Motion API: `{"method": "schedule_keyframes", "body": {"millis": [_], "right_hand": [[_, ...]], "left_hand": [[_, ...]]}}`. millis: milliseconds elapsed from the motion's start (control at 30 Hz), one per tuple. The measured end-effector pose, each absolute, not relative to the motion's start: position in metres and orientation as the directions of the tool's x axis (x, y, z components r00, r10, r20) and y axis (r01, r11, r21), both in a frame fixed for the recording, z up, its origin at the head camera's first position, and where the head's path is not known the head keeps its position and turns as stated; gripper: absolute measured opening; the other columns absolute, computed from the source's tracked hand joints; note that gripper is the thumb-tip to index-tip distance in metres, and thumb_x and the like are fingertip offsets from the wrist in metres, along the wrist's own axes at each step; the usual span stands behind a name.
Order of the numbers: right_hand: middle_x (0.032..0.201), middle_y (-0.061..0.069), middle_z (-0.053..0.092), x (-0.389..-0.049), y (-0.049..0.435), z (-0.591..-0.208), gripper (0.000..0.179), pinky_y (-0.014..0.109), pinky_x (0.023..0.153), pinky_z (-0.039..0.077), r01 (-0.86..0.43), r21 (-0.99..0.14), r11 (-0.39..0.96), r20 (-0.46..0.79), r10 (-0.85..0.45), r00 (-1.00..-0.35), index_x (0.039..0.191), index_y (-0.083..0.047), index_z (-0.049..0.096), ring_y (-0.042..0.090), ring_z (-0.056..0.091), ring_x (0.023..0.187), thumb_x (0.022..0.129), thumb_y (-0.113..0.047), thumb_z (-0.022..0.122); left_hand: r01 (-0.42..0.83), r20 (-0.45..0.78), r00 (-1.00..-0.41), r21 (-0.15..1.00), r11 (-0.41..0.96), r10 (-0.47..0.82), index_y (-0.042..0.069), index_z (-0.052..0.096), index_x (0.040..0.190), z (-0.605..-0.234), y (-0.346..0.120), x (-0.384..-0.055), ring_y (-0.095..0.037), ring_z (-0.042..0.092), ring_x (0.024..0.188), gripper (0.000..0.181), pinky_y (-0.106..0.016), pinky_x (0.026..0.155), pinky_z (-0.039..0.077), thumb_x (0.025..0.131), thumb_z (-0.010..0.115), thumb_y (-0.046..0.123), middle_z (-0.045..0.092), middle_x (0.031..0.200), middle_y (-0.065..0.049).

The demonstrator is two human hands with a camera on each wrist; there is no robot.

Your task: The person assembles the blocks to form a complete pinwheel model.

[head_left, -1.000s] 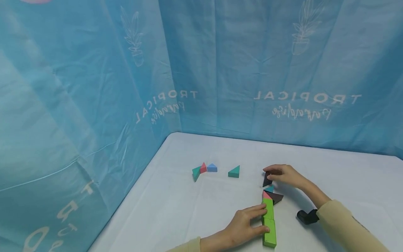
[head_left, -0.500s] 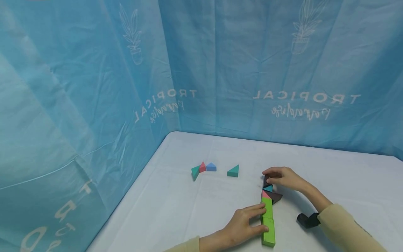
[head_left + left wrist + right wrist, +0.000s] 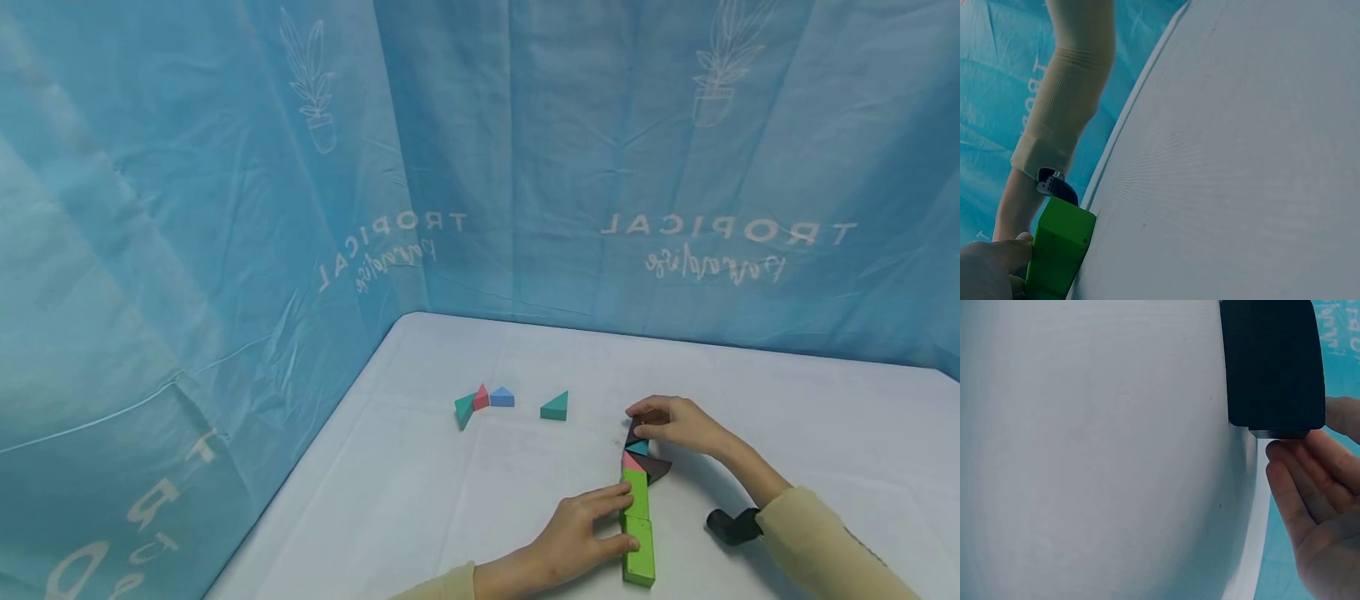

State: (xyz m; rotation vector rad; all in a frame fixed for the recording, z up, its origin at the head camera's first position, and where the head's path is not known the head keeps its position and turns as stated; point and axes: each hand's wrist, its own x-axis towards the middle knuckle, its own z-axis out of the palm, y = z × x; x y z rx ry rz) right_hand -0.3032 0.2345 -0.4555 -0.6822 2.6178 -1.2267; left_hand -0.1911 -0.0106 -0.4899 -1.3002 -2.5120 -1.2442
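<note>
A blue curtain (image 3: 525, 167), printed with potted plants and mirrored lettering, backs the scene from nine o'clock round to three. Before it spreads a white table (image 3: 450, 500). Taking the pink wedge (image 3: 632, 462) as the clock's centre, with twelve pointing away from the person, the right sleeve (image 3: 832, 542) comes in from four o'clock and the left sleeve (image 3: 446, 585) from seven. The left hand (image 3: 572, 535) lies between seven and eight, the right hand (image 3: 678, 422) between one and two. Near the right cuff, at four, is a black device (image 3: 735, 527). Two green blocks lie end to end at six: the far block (image 3: 636, 496) next to the pink wedge and the near block (image 3: 639, 562) beyond it. The left hand's thumb and index finger are spread wide, the index touching the far block and the thumb the near block, without wrapping round either. The right hand holds a dark block (image 3: 633, 430) at twelve, narrowly, between thumb and fingers. A dark wedge (image 3: 656, 468) lies against the pink one at three. Well apart at ten is a teal wedge (image 3: 555, 408); farther out, between nine and ten, a second teal wedge (image 3: 464, 410) clusters with a blue wedge (image 3: 502, 398) and a small red wedge (image 3: 482, 397). A small cyan wedge (image 3: 638, 448) sits at twelve, between pink wedge and dark block.
</note>
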Motion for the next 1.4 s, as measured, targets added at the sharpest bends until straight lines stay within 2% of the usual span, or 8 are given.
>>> {"method": "schedule_keyframes", "body": {"millis": [167,400,633,867,933,1000,1200,1400], "right_hand": [[0.111,0.015,0.064,-0.298,0.236,-0.455,0.034,0.028,0.077,0.052,-0.317,-0.765,0.561,0.03,-0.46,-0.887,0.115,0.001,0.063,0.027,0.061,0.099,0.088,-0.02,0.067],[0.112,0.016,0.063,-0.295,0.238,-0.455,0.034,0.038,0.079,0.053,-0.31,-0.767,0.562,0.035,-0.445,-0.895,0.114,0.001,0.062,0.03,0.061,0.101,0.088,-0.02,0.067],[0.12,0.019,0.06,-0.284,0.241,-0.452,0.044,0.044,0.087,0.05,-0.33,-0.738,0.588,0.154,-0.329,-0.932,0.125,0.002,0.056,0.035,0.057,0.11,0.092,-0.027,0.063],[0.137,0.021,0.046,-0.238,0.235,-0.431,0.054,0.011,0.089,0.04,-0.34,-0.803,0.49,0.258,-0.228,-0.939,0.138,0.0,0.043,0.04,0.043,0.124,0.094,-0.026,0.061],[0.139,0.018,0.045,-0.222,0.231,-0.428,0.055,0.007,0.088,0.038,-0.326,-0.823,0.464,0.256,-0.209,-0.944,0.139,-0.002,0.042,0.039,0.041,0.126,0.094,-0.026,0.061],[0.141,0.016,0.043,-0.206,0.226,-0.427,0.054,0.009,0.09,0.038,-0.307,-0.845,0.437,0.243,-0.199,-0.95,0.14,-0.003,0.041,0.033,0.041,0.127,0.094,-0.025,0.061],[0.144,0.012,0.04,-0.168,0.21,-0.436,0.057,0.012,0.094,0.037,-0.187,-0.919,0.347,0.138,-0.161,-0.977,0.141,-0.005,0.04,-0.009,0.038,0.12,0.093,-0.026,0.062],[0.145,0.012,0.039,-0.15,0.2,-0.458,0.06,0.01,0.093,0.037,-0.117,-0.949,0.294,0.086,-0.116,-0.99,0.141,-0.005,0.04,-0.011,0.04,0.117,0.09,-0.023,0.066]], "left_hand": [[0.703,0.378,-0.641,0.639,0.312,0.668,0.001,0.056,0.129,-0.49,-0.01,-0.189,-0.009,0.044,0.125,0.048,-0.018,0.098,0.036,0.091,0.063,0.03,0.049,0.138,-0.006],[0.702,0.374,-0.639,0.64,0.311,0.672,0.001,0.056,0.129,-0.49,-0.007,-0.188,-0.009,0.044,0.125,0.048,-0.018,0.098,0.036,0.091,0.063,0.03,0.049,0.138,-0.005],[0.709,0.385,-0.637,0.633,0.312,0.668,0.001,0.056,0.129,-0.492,-0.006,-0.186,-0.009,0.044,0.125,0.048,-0.018,0.098,0.036,0.091,0.065,0.029,0.05,0.137,-0.005],[0.723,0.4,-0.635,0.609,0.327,0.66,0.002,0.057,0.129,-0.493,-0.006,-0.188,-0.008,0.045,0.124,0.048,-0.018,0.099,0.035,0.09,0.066,0.029,0.05,0.137,-0.004],[0.726,0.409,-0.635,0.606,0.326,0.655,0.001,0.057,0.128,-0.493,-0.007,-0.189,-0.009,0.045,0.124,0.049,-0.018,0.099,0.036,0.089,0.066,0.029,0.05,0.137,-0.005],[0.724,0.41,-0.638,0.609,0.325,0.652,0.002,0.057,0.128,-0.492,-0.007,-0.19,-0.01,0.045,0.124,0.049,-0.019,0.099,0.036,0.09,0.066,0.03,0.05,0.137,-0.005],[0.723,0.416,-0.64,0.61,0.323,0.647,0.001,0.057,0.128,-0.492,-0.009,-0.191,-0.011,0.046,0.124,0.049,-0.02,0.1,0.036,0.089,0.065,0.03,0.05,0.137,-0.007],[0.727,0.427,-0.638,0.607,0.319,0.64,0.0,0.057,0.127,-0.492,-0.01,-0.192,-0.011,0.046,0.124,0.048,-0.02,0.1,0.036,0.089,0.067,0.028,0.051,0.136,-0.007]]}}
